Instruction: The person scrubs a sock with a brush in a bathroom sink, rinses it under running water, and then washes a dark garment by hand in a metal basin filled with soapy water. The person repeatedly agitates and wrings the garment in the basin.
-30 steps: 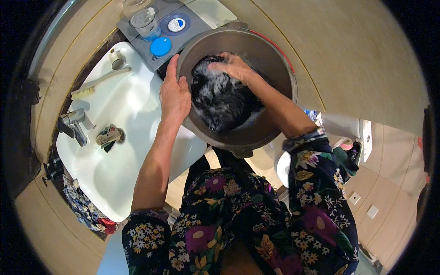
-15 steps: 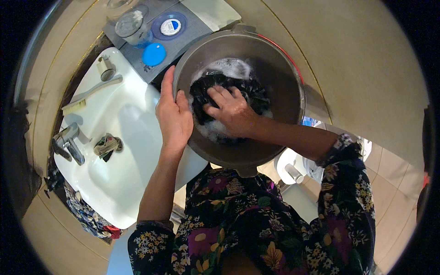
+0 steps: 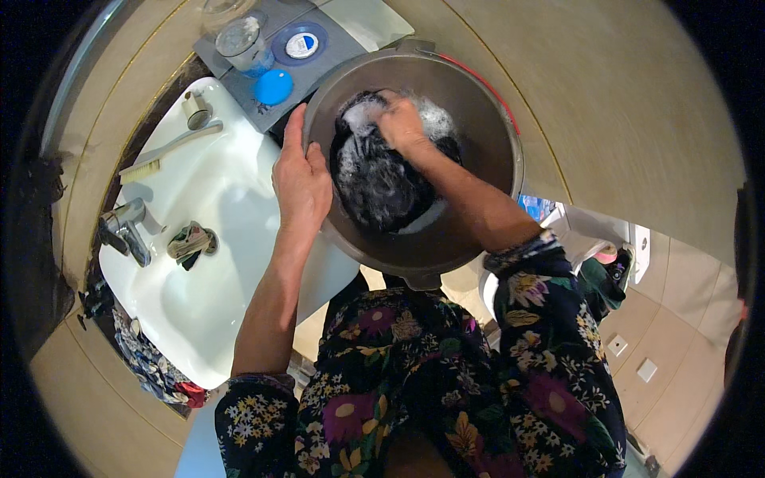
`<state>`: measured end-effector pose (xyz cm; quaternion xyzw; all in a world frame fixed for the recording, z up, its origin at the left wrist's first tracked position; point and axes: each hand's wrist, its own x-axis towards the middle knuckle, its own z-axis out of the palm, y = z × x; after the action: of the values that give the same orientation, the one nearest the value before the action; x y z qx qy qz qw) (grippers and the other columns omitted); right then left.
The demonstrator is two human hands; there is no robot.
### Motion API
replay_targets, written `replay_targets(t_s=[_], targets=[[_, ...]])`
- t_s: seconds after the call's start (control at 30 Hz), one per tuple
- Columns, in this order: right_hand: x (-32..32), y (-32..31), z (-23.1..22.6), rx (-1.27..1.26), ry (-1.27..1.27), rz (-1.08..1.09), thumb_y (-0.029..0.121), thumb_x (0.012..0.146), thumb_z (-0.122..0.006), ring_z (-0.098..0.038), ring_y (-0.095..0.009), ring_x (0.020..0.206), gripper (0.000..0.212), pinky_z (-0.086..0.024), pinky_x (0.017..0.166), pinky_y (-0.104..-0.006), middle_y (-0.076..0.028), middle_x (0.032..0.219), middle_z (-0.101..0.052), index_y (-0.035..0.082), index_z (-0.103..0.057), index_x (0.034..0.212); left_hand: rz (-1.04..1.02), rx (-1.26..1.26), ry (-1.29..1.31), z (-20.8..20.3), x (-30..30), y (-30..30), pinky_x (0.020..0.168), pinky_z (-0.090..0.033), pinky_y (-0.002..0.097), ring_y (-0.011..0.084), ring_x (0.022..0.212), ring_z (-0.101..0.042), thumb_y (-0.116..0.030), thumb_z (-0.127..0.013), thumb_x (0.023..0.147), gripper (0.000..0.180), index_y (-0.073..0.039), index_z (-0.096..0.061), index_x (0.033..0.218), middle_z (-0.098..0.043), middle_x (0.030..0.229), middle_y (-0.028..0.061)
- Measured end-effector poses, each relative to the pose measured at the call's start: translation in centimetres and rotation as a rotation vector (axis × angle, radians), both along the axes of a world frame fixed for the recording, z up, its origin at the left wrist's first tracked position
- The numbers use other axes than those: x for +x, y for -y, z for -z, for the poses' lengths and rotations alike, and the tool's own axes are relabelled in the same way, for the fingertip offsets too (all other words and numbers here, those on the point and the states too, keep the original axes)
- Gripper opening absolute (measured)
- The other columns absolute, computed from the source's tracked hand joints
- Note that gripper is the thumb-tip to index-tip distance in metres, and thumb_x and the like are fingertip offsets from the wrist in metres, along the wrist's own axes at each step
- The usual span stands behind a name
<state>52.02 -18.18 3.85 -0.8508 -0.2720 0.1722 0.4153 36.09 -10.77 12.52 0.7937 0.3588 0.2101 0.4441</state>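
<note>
A large grey-brown bucket (image 3: 488, 135) holds wet black cloth (image 3: 382, 179) with white suds over it. My left hand (image 3: 303, 187) grips the bucket's left rim, its thumb at the edge and its fingers against the outer side. Inside the bucket, my right hand (image 3: 401, 126) is curled at the far part of the cloth, among the foam. Its fingertips are blurred and partly hidden by suds.
To the left is a white washbasin (image 3: 239, 263) with a tap (image 3: 127, 231), a brush (image 3: 167, 151) and a crumpled cloth (image 3: 191, 241) at the drain. Behind it, a grey ledge holds a clear jar (image 3: 243, 48) and a blue lid (image 3: 273, 87). A wall borders the bucket's far right.
My right hand has moved away from me, from the middle of the cloth to its far part. The cloth now lies more spread out toward me. My left hand stays at the rim.
</note>
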Motion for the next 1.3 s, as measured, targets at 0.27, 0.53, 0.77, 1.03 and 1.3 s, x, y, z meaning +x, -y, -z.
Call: replay_targets(t_s=[0.27, 0.53, 0.77, 1.03, 1.3], targets=[[-0.5, 7.6, -12.7, -0.235, 0.0, -0.783, 0.008, 0.068, -0.068, -0.051, -0.027, 0.111, 0.041, -0.04, 0.094, -0.0312, -0.013, 0.122, -0.052, 0.009, -0.059, 0.108, -0.034, 0.018, -0.032, 0.0, -0.4, -0.1, 0.084, -0.043, 0.0401, 0.0362, 0.096, -0.057, -0.003, -0.045, 0.084, 0.047, -0.012, -0.039, 0.13, -0.059, 0.105, 0.0219], [-4.8, 7.8, -8.7, -0.57, 0.397, -1.198, 0.02, 0.06, -0.075, -0.025, -0.032, 0.13, 0.045, -0.031, 0.096, -0.055, -0.015, 0.141, -0.025, 0.014, -0.061, 0.103, -0.024, -0.042, 0.016, -0.1, -0.2, 0.2, 0.084, -0.043, 0.0396, 0.035, 0.097, -0.058, -0.002, -0.044, 0.084, 0.045, -0.01, -0.04, 0.129, -0.058, 0.107, 0.0212], [-5.9, 4.5, 0.7, -0.024, 0.749, -0.766, 0.021, 0.061, -0.062, -0.061, -0.029, 0.071, 0.023, -0.046, 0.07, -0.0444, -0.01, 0.07, -0.062, 0.01, -0.065, 0.081, -0.027, -0.069, 0.064, 0.3, -0.2, 0.6, 0.086, -0.042, 0.0402, 0.0378, 0.097, -0.056, -0.002, -0.043, 0.083, 0.045, -0.008, -0.041, 0.127, -0.057, 0.107, 0.023], [-2.7, 0.1, -2.7, -0.329, 0.152, -0.388, 0.03, 0.074, -0.06, -0.062, -0.033, 0.075, 0.03, -0.049, 0.07, -0.0407, -0.02, 0.08, -0.063, 0.002, -0.066, 0.084, -0.025, 0.027, 0.01, 0.5, -0.2, 0.0, 0.085, -0.042, 0.0417, 0.0387, 0.098, -0.055, -0.004, -0.045, 0.083, 0.046, -0.009, -0.041, 0.128, -0.057, 0.107, 0.0232], [1.2, 8.6, -10.4, -0.094, -0.062, -0.399, 0.023, 0.079, -0.055, -0.054, -0.034, 0.103, 0.039, -0.041, 0.09, -0.0346, -0.019, 0.11, -0.057, 0.011, -0.055, 0.116, -0.034, 0.068, -0.057, 0.2, -0.6, 0.0, 0.085, -0.042, 0.0408, 0.0359, 0.097, -0.057, -0.006, -0.046, 0.085, 0.046, -0.011, -0.039, 0.13, -0.059, 0.104, 0.0214]])
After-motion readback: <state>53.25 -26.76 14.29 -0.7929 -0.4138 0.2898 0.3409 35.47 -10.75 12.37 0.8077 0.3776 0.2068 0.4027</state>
